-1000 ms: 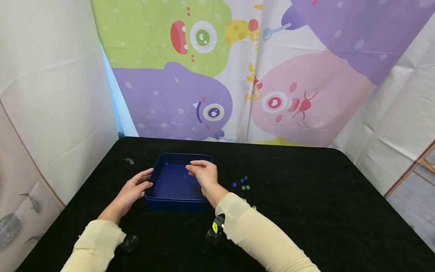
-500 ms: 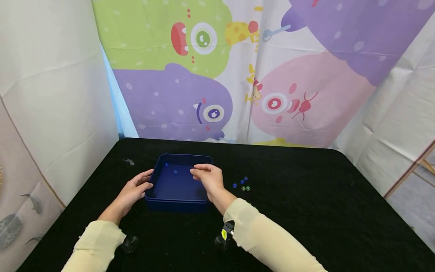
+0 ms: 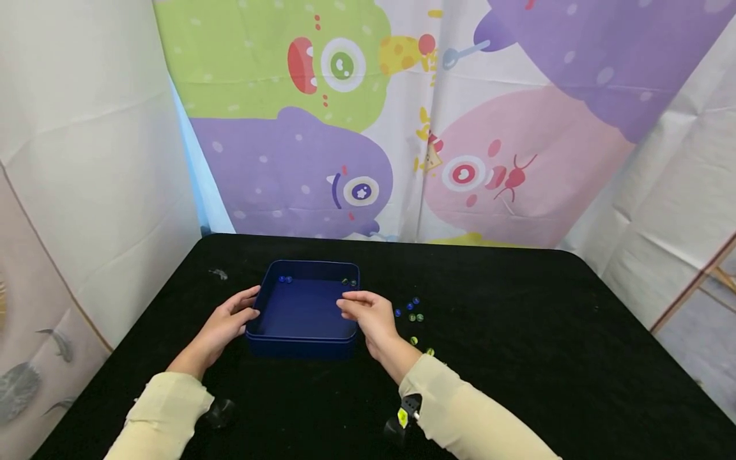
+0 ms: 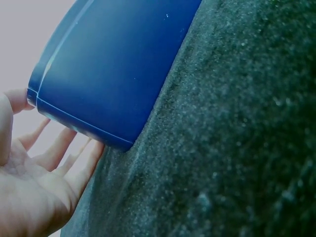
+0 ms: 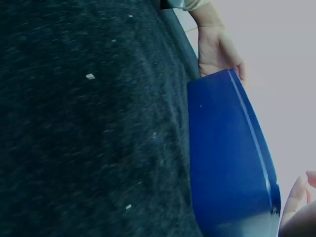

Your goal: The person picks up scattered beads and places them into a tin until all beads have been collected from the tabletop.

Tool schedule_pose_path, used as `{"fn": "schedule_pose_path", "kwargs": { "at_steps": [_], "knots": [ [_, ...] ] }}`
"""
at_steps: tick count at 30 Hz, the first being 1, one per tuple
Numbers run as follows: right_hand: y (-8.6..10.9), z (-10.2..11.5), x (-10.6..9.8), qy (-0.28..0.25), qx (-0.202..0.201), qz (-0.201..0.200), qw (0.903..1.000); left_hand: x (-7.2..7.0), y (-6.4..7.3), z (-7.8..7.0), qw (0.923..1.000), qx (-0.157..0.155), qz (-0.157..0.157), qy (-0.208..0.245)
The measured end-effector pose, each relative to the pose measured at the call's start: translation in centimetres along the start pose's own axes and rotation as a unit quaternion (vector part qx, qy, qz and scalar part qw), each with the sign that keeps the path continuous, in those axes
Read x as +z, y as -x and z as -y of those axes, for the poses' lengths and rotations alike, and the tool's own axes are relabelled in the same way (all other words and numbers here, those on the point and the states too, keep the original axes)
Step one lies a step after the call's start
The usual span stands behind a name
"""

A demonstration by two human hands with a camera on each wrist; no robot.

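Note:
A dark blue rectangular box (image 3: pixel 305 310) stands on the black cloth. Inside it, a pair of blue marbles (image 3: pixel 285 279) lies by the back left corner and two greenish marbles (image 3: pixel 349 282) by the back right. My left hand (image 3: pixel 224 324) rests against the box's left side, fingers spread and touching its wall (image 4: pixel 113 69). Over the right rim is my right hand (image 3: pixel 374 319), thumb and forefinger close together; no marble shows between them. To its right lie three blue marbles (image 3: pixel 410 306) and several green ones (image 3: pixel 420 317). The right wrist view shows the right fingers (image 5: pixel 292 202) beside the box.
The black-covered table (image 3: pixel 517 332) extends to the right of the marbles. Behind it hangs a curtain (image 3: pixel 345 160) with cartoon monsters. A small clear scrap (image 3: pixel 218 273) lies at the table's back left.
My right hand has drawn back right and toward me, from inside the box to its right rim. Marbles have rolled to the box's back wall. The left hand has stayed put.

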State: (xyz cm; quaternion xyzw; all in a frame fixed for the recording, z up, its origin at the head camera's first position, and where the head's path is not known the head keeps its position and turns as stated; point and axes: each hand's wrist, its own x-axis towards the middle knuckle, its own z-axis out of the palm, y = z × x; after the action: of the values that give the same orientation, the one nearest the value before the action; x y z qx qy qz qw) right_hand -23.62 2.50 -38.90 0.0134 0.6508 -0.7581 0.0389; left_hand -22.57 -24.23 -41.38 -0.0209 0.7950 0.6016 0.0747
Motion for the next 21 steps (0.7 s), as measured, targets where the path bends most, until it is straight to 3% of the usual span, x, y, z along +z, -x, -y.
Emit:
{"fn": "schedule_pose_path", "kwargs": {
  "at_steps": [13,21],
  "knots": [
    [1.1,-0.5,-3.2,-0.011,-0.009,-0.001,0.9999,0.1,0.1,0.1,1.0,-0.009,0.001,-0.003],
    [1.9,-0.3,-6.0,0.016,0.006,-0.017,0.9997,0.1,0.0,-0.1,0.9999,-0.01,0.0,-0.008]
  ]
}}
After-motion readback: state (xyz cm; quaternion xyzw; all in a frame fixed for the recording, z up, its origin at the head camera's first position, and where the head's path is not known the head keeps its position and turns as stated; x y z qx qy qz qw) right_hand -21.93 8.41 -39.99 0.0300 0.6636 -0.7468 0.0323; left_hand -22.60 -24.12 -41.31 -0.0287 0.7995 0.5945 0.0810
